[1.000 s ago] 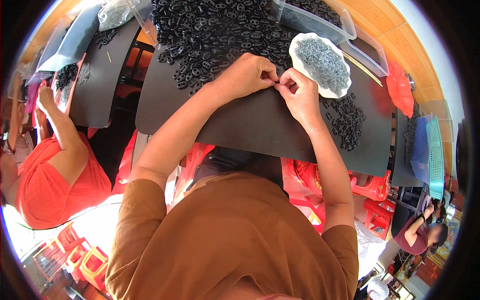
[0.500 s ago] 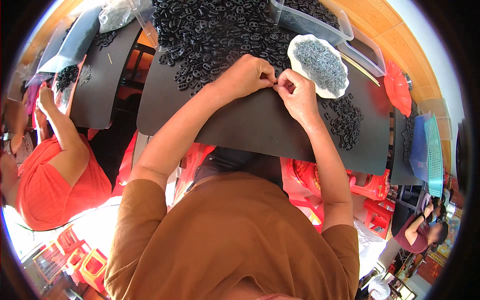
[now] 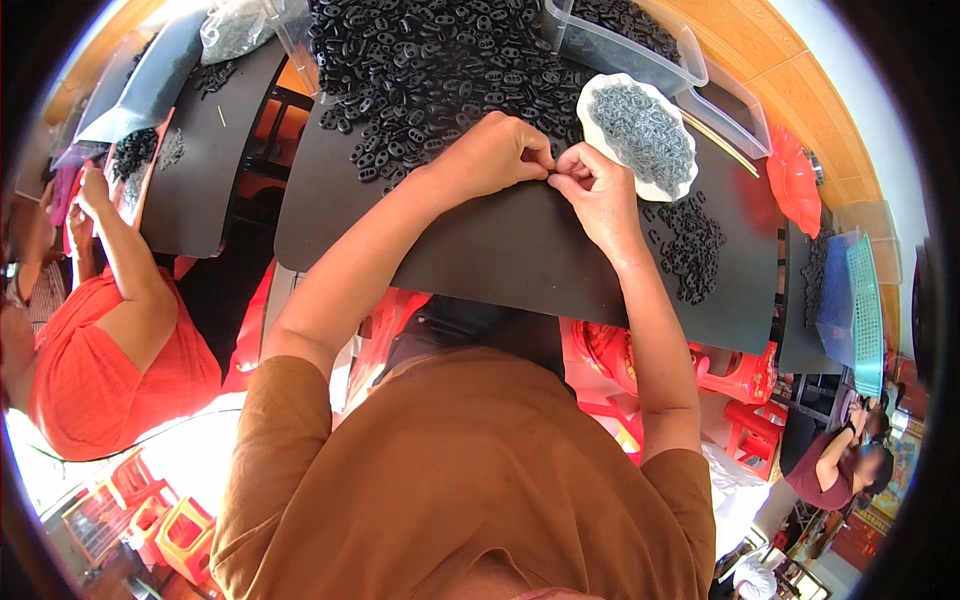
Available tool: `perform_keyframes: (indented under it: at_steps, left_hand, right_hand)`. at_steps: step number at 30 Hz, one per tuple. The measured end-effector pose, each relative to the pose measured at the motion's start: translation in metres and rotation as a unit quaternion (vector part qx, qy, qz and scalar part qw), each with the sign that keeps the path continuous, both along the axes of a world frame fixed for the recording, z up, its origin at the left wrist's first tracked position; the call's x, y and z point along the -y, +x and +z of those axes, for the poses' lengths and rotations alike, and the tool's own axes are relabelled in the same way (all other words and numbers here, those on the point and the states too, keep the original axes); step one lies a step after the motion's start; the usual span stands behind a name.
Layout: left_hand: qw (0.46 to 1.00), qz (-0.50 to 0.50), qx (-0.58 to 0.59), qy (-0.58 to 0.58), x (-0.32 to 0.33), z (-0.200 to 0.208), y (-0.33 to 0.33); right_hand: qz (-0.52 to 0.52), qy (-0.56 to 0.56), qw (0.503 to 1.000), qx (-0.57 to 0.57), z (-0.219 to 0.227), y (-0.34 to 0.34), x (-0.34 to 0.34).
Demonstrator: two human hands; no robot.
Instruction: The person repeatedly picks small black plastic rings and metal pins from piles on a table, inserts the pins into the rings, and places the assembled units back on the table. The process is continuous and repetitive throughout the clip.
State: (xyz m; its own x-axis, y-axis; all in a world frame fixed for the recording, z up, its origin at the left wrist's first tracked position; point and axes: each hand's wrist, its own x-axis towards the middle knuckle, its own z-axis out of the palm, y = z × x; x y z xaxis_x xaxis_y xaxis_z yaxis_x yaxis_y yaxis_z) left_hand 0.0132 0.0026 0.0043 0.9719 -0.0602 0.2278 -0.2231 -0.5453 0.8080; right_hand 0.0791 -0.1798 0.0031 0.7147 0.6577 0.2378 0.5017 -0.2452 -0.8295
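Over the dark table (image 3: 490, 250), my left hand (image 3: 490, 158) and my right hand (image 3: 603, 192) meet, fingertips pinched together. Whatever small thing lies between them is too small and hidden to make out. Beyond my left hand spreads a big heap of black oval pieces with two holes each (image 3: 430, 80). Just past my right hand stands a white scalloped dish (image 3: 587, 118) full of small translucent grey pieces (image 3: 640, 125). To the right of my right forearm lies a loose pile of small black link-like pieces (image 3: 690, 250).
Clear plastic bins (image 3: 630, 50) stand at the far right, beside a thin yellowish stick (image 3: 720, 142) and a red petal-shaped dish (image 3: 795, 185). A turquoise basket (image 3: 865, 310) is farther right. At left, a person in red (image 3: 125, 350) sits by another dark table (image 3: 205, 190).
My hands keep their pinch, fingertips together, in nearly the same place. The dark speck seen between them earlier is now barely visible. At left, the person's hands have shifted slightly.
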Motion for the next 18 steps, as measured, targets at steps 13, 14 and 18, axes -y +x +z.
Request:
perform_keyframes:
  at_steps: [13, 14, 18]
  left_hand:
    - [0.99, 0.138, 0.017, -0.016, -0.031, 0.03, -0.007]
    - [0.989, 0.15, 0.003, 0.002, -0.032, 0.031, -0.008]
    - [0.987, 0.157, 0.02, 0.018, -0.041, 0.021, -0.007]
  right_hand:
    - [0.048, 0.08, 0.989, -0.113, 0.068, 0.117, -0.002]
    - [0.006, 0.133, 0.984, -0.121, 0.073, 0.134, -0.007]
    - [-0.087, 0.203, 0.974, 0.052, 0.078, 0.145, -0.019]
